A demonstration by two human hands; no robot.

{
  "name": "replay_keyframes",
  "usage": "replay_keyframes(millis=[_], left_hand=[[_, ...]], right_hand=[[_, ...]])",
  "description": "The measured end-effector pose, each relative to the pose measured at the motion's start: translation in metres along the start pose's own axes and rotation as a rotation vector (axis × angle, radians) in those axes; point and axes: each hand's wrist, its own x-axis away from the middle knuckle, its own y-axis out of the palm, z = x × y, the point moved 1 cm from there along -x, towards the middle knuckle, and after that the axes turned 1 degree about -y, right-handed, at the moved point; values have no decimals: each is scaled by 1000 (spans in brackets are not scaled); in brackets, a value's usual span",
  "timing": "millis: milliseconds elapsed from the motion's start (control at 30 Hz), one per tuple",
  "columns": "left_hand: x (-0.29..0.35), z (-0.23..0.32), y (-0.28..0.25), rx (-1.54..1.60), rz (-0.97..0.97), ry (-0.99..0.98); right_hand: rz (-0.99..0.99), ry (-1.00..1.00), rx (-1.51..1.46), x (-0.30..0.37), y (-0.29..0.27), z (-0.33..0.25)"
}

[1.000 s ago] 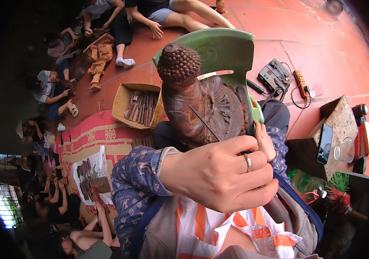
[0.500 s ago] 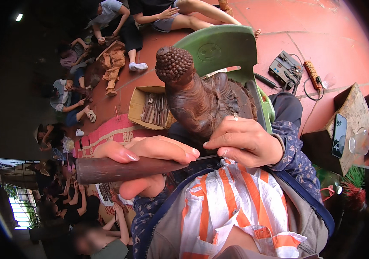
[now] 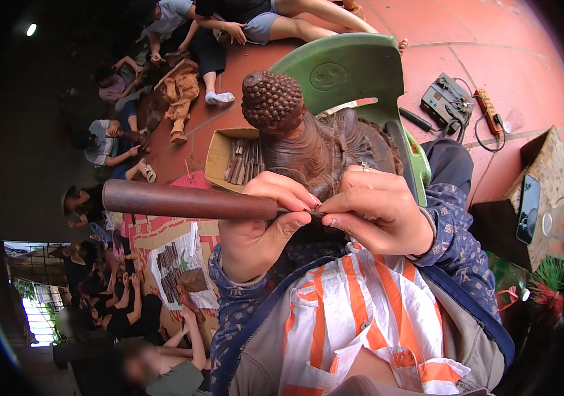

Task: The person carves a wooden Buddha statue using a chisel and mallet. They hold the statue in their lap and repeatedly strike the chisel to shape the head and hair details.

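Before my chest lies a carving chisel point(image 3: 189, 200), its long, thick brown wooden handle pointing left and its thin dark metal shaft toward the right. My left hand point(image 3: 249, 231) pinches the shaft between thumb and fingers, just past the handle. The fingertips of my right hand point(image 3: 384, 211) are closed on the blade end; they hide its cutting edge. Just beyond both hands leans a dark brown carved wooden statue point(image 3: 318, 155) with a knobbly-haired head and draped robe. It rests on a small green plastic chair point(image 3: 374, 69).
A cardboard box point(image 3: 219, 158) of chisels sits left of the statue; more tools lie on a white sheet point(image 3: 206, 294). Rightward are a grey control box point(image 3: 445, 99), an orange power strip point(image 3: 488, 105), and a wooden block point(image 3: 549, 191) bearing a phone point(image 3: 528, 208). Other people sit leftward.
My left hand has shifted from lying along the handle to pinching the shaft beside my right fingertips. The handle has risen and swung slightly, now showing fully.
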Motion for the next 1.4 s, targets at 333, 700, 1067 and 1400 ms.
replay_keyframes(millis=[333,700,1067,1400], left_hand=[[-39,13,-21,-166,518,256],[-51,14,-15,-340,525,296],[-53,17,-14,-345,523,274],[-63,21,-37,-286,386,175]], right_hand=[[177,-160,255,-51,-19,37],[10,-25,85,-69,2,69],[22,-20,65,-67,3,72],[91,-82,92,-66,6,78]])
